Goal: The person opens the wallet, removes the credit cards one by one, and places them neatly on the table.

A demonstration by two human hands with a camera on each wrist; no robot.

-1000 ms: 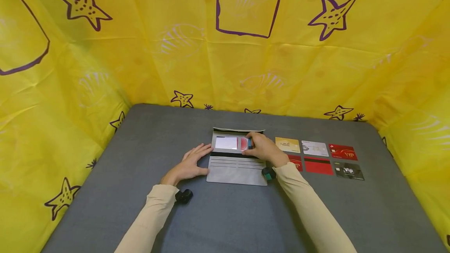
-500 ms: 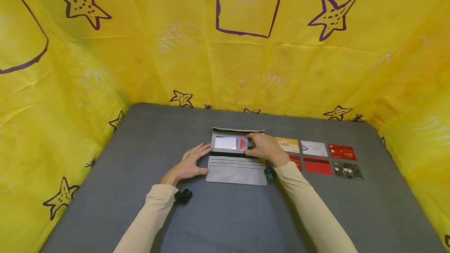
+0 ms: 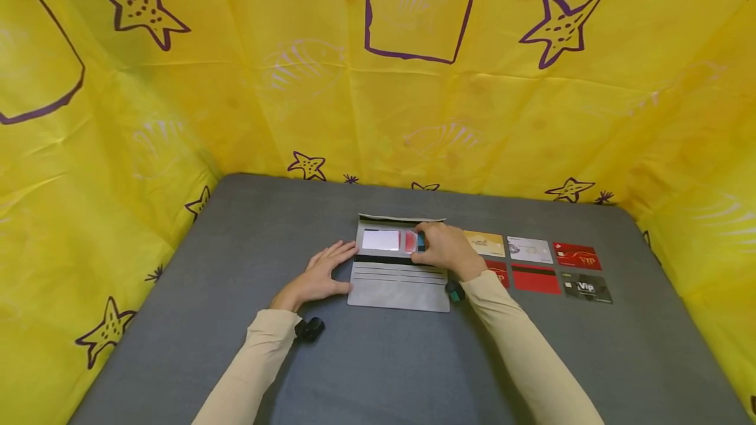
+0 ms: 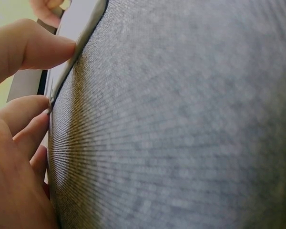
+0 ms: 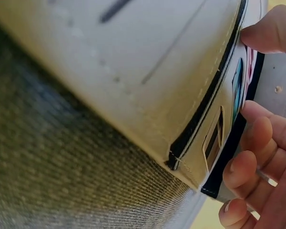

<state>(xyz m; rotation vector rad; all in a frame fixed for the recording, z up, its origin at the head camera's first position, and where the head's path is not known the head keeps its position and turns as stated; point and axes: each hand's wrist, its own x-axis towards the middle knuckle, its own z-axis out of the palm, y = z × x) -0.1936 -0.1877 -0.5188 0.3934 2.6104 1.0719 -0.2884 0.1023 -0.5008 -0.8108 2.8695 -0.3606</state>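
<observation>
A grey wallet [image 3: 398, 295] lies spread flat on the table, its card slots nearer the person. A white panel [image 3: 380, 240] shows in its far half. Right of that panel, my right hand [image 3: 447, 251] pinches a pink-red card [image 3: 410, 242] between thumb and fingers; the hand hides part of it. In the right wrist view, a teal strip [image 5: 237, 90] shows through a slot window beside the card edge. My left hand [image 3: 317, 277] rests at the wallet's left edge, fingers spread; in the left wrist view, the thumb [image 4: 50, 46] touches that edge.
Right of the wallet, several cards lie in two rows: a gold card [image 3: 485, 242], a white card [image 3: 529, 250], red cards such as the VIP one [image 3: 576, 256], and a black card [image 3: 587, 287]. A yellow curtain [image 3: 331, 110] hangs behind the grey table [image 3: 378, 366].
Almost nothing differs. The right hand has shifted very slightly at the pink-red card; the left hand stays at the wallet's edge.
</observation>
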